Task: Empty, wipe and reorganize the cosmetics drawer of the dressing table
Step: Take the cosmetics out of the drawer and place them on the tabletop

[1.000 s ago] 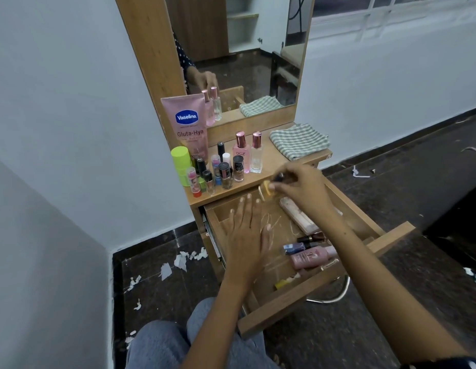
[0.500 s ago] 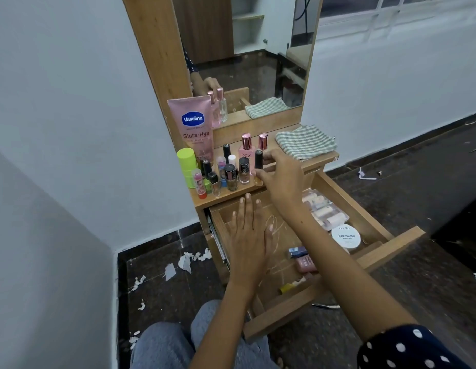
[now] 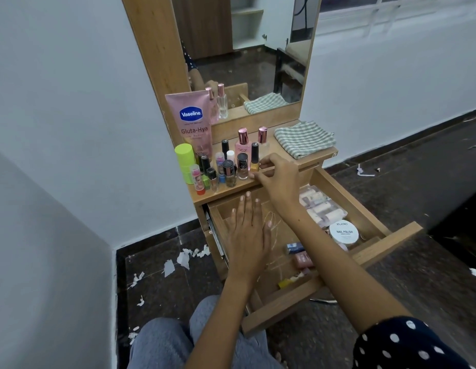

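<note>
Drawer (image 3: 364,209) of the dressing desk (image 3: 306,161) stands pulled out, and most of its left half is bare wood with pale scuff marks. A second ago the right hand (image 3: 278,177) was carrying a yellow nail polish bottle (image 3: 255,159) over the drawer; now that bottle stands upright on the desk top, at the right end of the row of small bottles (image 3: 226,169), just in front of the two pink-capped perfume bottles (image 3: 251,141). The right hand's grip is nearly let go: thumb and forefinger lie lightly against the bottle's base, the other fingers loosely bent, and whether they pinch it at all I cannot tell. The left hand (image 3: 249,235) has stayed where it was, flat over the drawer floor, fingers straight and together, holding nothing.

With the right arm shifted, more of the drawer shows than before: a clear case of small tubes (image 3: 322,206) along the right wall, a round white tub marked nail polish (image 3: 344,232) near the front, and a few small items (image 3: 298,254) by the front board. A checked cloth (image 3: 303,138) lies folded on the right of the desk top, and a pink Vaseline tube (image 3: 191,121) leans at the back left beside a green container (image 3: 185,162).
</note>
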Demonstrator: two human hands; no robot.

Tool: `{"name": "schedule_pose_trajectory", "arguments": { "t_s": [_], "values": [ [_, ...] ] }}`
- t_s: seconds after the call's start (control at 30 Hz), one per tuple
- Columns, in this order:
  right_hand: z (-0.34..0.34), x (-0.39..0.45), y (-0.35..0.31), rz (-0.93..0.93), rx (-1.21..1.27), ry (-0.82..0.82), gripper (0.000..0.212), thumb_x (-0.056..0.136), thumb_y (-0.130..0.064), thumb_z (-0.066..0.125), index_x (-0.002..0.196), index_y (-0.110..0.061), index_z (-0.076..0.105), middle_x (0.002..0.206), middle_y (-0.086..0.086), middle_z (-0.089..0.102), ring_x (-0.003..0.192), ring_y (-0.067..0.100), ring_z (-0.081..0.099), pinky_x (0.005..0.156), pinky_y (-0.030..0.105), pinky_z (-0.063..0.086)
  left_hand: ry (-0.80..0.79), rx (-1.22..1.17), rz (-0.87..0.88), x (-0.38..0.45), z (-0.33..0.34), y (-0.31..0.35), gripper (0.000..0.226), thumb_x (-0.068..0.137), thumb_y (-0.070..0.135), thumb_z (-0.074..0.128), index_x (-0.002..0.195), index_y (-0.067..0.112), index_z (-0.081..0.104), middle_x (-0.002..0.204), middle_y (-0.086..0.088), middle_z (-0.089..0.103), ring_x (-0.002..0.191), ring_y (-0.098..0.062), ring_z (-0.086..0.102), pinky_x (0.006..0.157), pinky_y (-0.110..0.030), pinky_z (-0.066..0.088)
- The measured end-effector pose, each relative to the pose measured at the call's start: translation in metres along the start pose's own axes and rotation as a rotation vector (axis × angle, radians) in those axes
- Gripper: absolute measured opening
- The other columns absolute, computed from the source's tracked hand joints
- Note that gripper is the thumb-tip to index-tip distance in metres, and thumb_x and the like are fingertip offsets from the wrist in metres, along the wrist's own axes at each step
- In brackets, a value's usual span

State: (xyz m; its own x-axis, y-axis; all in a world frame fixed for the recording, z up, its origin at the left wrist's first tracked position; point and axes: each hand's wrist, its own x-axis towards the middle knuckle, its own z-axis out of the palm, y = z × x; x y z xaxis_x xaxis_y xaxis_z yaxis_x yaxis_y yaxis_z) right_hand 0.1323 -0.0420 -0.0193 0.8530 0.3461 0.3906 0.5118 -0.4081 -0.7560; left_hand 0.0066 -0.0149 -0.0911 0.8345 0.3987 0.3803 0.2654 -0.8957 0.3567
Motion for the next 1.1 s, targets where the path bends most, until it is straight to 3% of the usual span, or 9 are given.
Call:
{"name": "schedule_pose_trajectory", "arguments": {
  "t_s": [0.1,0.23,0.43,0.57,0.63,0.77,0.9,1.0,1.1],
  "values": [
    [-0.018,-0.008,0.011,-0.061,0.023,-0.049,0.028,0.073,-0.02,0.081,0.096,-0.011,0.068,0.09,0.0,0.071,0.076,0.007,0.068,0.072,0.026,0.058,-0.031,-0.023,0.008,-0.001,0.0,-0.001,0.054,0.098,0.036,0.026,0.142,0.009,0.041,0.154,-0.01,0.028,0.144,-0.022,0.022,0.116,-0.041,0.012],
    [-0.057,-0.038,0.049,-0.106,-0.125,-0.243,0.02,0.076,-0.024,0.078,0.092,-0.015,0.07,0.086,-0.005,0.072,0.075,0.006,0.066,0.072,0.031,0.057,-0.063,-0.009,0.106,-0.001,0.001,-0.001,0.04,0.092,0.033,0.041,0.12,0.012,0.06,0.128,-0.013,0.057,0.119,-0.027,0.052,0.105,-0.043,0.036],
    [-0.075,-0.061,0.074,-0.023,-0.288,-0.277,0.009,0.081,-0.022,0.071,0.09,-0.02,0.068,0.084,-0.008,0.071,0.076,0.011,0.066,0.071,0.034,0.053,-0.331,0.078,0.402,0.01,0.004,0.014,0.032,0.088,0.02,0.056,0.12,0.016,0.062,0.119,-0.009,0.056,0.112,-0.024,0.046,0.094,-0.037,0.032],
    [-0.062,-0.062,0.073,0.023,-0.263,-0.39,0.011,0.082,-0.019,0.069,0.093,-0.023,0.068,0.088,-0.007,0.071,0.082,0.011,0.066,0.076,0.037,0.055,-0.443,0.167,0.404,0.017,0.013,0.027,0.03,0.09,0.023,0.058,0.119,0.014,0.062,0.132,-0.01,0.047,0.12,-0.025,0.038,0.099,-0.036,0.026],
    [-0.062,-0.061,0.078,0.065,-0.218,-0.335,0.011,0.083,-0.019,0.068,0.093,-0.023,0.069,0.087,-0.008,0.071,0.08,0.01,0.066,0.076,0.037,0.055,-0.444,0.202,0.401,0.018,0.017,0.028,0.029,0.09,0.022,0.057,0.117,0.015,0.062,0.129,-0.009,0.049,0.118,-0.024,0.039,0.097,-0.034,0.027],
    [-0.068,-0.059,0.078,0.064,-0.126,-0.138,0.016,0.084,-0.013,0.064,0.098,-0.019,0.07,0.094,-0.006,0.072,0.087,0.011,0.065,0.083,0.032,0.053,-0.332,0.149,0.317,0.017,0.015,0.021,0.022,0.091,0.021,0.057,0.111,0.017,0.063,0.117,-0.004,0.056,0.108,-0.018,0.044,0.09,-0.03,0.03],
    [-0.074,-0.06,0.068,0.046,0.031,-0.034,0.009,0.088,-0.019,0.065,0.096,-0.017,0.069,0.092,-0.009,0.07,0.087,0.005,0.064,0.08,0.02,0.05,-0.08,-0.091,0.058,0.011,0.0,0.009,0.022,0.091,0.026,0.057,0.111,0.019,0.063,0.107,0.003,0.06,0.1,-0.013,0.05,0.084,-0.027,0.034],
    [-0.069,-0.064,0.057,0.093,0.206,-0.078,0.017,0.085,-0.028,0.07,0.097,-0.017,0.069,0.092,-0.01,0.07,0.087,0.002,0.066,0.079,0.017,0.052,0.108,-0.356,-0.06,0.011,-0.006,0.0,0.023,0.091,0.035,0.054,0.106,0.022,0.064,0.101,0.01,0.061,0.094,-0.01,0.054,0.081,-0.033,0.039],
    [-0.052,-0.07,0.037,0.197,0.445,-0.228,0.027,0.078,-0.02,0.077,0.101,-0.012,0.065,0.095,-0.001,0.072,0.089,0.009,0.069,0.081,0.023,0.056,0.183,-0.534,-0.045,0.012,-0.008,-0.005,0.021,0.09,0.029,0.06,0.108,0.018,0.066,0.103,0.01,0.063,0.098,-0.007,0.055,0.084,-0.035,0.044]
  ]
}}
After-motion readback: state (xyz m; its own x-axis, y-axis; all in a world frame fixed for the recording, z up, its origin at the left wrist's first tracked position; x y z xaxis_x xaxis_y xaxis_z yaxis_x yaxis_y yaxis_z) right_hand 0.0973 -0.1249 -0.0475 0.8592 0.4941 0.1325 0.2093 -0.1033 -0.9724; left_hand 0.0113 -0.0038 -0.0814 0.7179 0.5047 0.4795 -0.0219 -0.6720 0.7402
